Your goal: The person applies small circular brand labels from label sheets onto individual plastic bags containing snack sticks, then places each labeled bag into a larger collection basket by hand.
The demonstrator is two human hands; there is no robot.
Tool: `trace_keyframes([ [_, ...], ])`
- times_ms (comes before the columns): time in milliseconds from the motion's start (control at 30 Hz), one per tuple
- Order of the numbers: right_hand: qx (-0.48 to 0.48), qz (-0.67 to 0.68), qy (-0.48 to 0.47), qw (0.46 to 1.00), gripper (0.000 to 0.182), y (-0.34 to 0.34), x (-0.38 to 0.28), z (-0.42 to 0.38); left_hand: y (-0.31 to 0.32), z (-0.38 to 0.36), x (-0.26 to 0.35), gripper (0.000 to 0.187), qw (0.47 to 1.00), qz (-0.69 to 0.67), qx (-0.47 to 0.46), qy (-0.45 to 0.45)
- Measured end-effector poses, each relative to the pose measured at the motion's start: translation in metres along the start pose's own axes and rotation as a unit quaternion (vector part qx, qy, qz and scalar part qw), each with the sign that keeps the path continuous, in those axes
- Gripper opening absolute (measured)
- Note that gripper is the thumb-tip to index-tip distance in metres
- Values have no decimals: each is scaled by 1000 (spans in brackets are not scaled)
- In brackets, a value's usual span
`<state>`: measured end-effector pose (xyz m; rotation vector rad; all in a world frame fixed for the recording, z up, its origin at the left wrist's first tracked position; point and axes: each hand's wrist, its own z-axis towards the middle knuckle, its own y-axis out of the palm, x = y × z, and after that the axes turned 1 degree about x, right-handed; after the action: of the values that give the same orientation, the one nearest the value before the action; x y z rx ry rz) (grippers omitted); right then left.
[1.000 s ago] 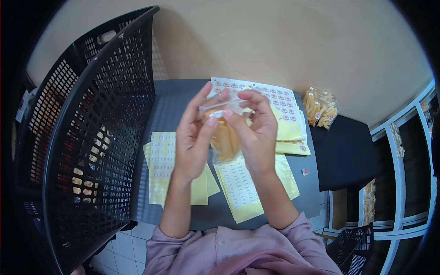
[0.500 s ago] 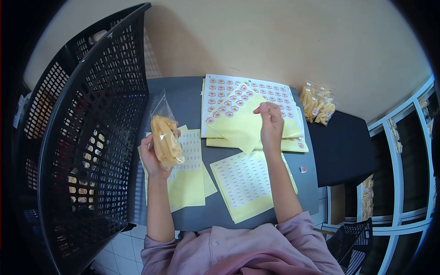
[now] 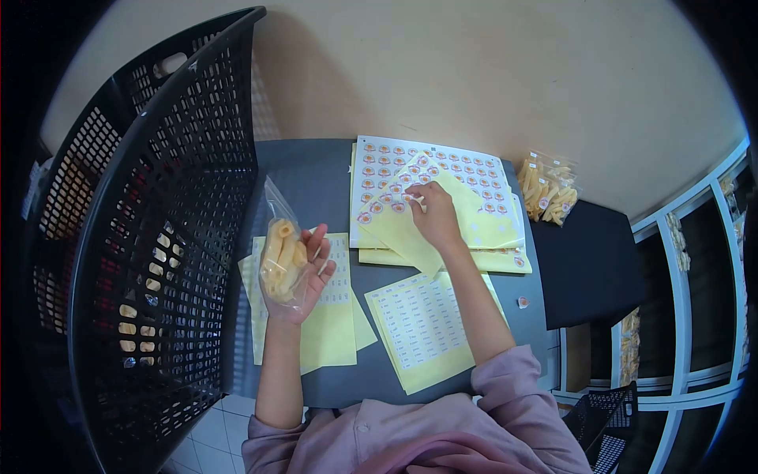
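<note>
My left hand holds a clear plastic bag of pale yellow stick-shaped snacks. The bag rests along the palm, its top pointing up, with the fingers spread behind its right side. Over the sticker sheets, my right hand has thumb and forefinger pinched at a round sticker on a partly used yellow-backed sheet. That sheet lies askew on a white sheet of round orange-and-white stickers. Printed label sheets lie below my right forearm, and more label sheets lie under my left hand.
A tall black perforated basket stands at the left. Filled snack bags lie at the back right, beside a black-covered surface. One loose sticker is on the grey table. Another black basket sits lower right.
My right hand has moved left and down onto the stickers of the skewed sheet. My left hand has turned, with its fingers more spread, and the bag shows another side.
</note>
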<state>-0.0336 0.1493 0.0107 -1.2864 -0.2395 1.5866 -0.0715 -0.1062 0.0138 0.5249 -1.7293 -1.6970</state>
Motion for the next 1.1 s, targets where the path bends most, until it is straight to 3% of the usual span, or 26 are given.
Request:
trace_keyframes([
  [167,-70,-4,12,997,27,-7,-9,0,4,32,-2,46,993,63,-10,-98],
  [367,-89,5,59,994,34,4,-9,0,-7,93,-17,46,991,46,0,-127],
  [433,-83,4,59,995,35,6,-5,-1,-8,103,-25,47,989,52,103,-97],
  [533,-42,14,15,999,38,10,-1,-2,-20,111,-29,51,987,47,121,-91],
  [800,-53,-43,-69,995,28,15,6,-5,-32,113,-31,55,990,9,80,-116],
  [1100,-50,-120,-60,990,13,15,-6,-5,-31,113,-33,53,989,28,87,-116],
])
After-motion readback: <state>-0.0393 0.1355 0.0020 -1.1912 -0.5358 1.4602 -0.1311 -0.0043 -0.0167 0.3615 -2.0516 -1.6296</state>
